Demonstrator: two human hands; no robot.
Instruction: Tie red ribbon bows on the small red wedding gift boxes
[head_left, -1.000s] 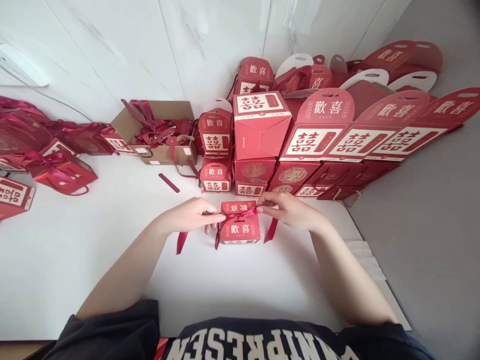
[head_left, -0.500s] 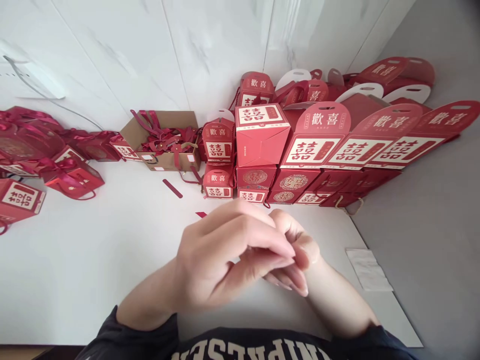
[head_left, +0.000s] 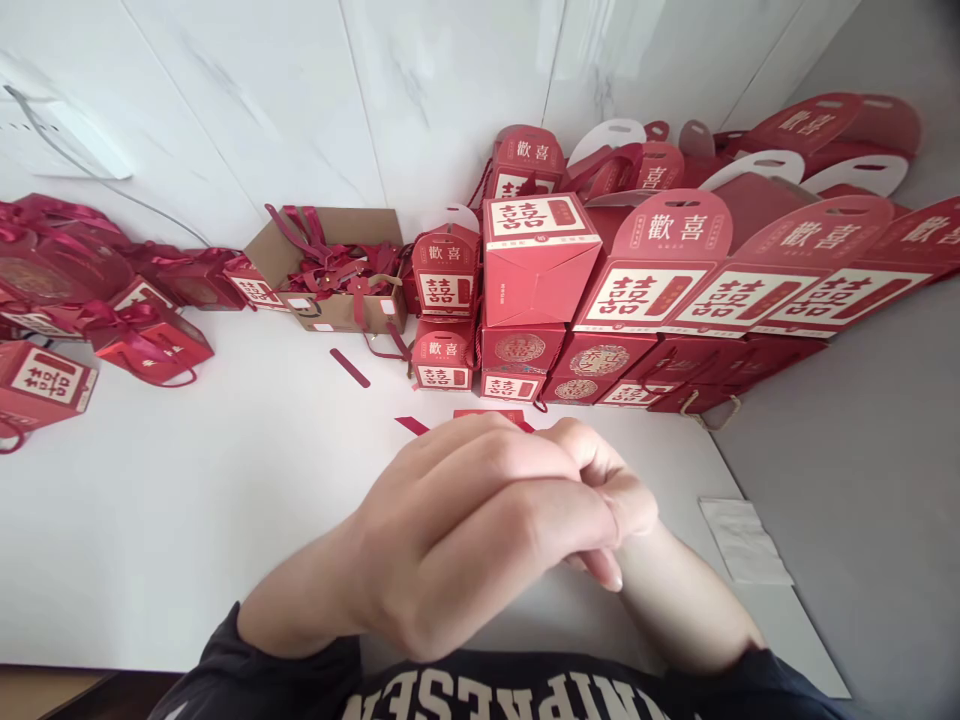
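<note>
My left hand (head_left: 465,530) is raised close to the camera, its fingers curled over my right hand (head_left: 619,505). The right hand is mostly hidden behind it, and the knuckles and one fingertip that show are bent closed. Whatever the hands hold between them is hidden. Behind them, on the white table (head_left: 187,500), only the top edge of a small red gift box (head_left: 489,413) shows. A dark red ribbon end (head_left: 411,425) lies beside the box.
Stacked red gift boxes (head_left: 540,260) stand against the marble wall, with flat-folded ones (head_left: 750,280) leaning at the right. An open cardboard box of ribbons (head_left: 337,270), a loose red strip (head_left: 350,367) and more red boxes (head_left: 150,340) lie at the left. White paper (head_left: 742,540) lies by the table's right edge.
A second ago both hands pulled the ribbon at the small box's top. They have since lifted toward the camera and closed together, left over right, covering the box.
</note>
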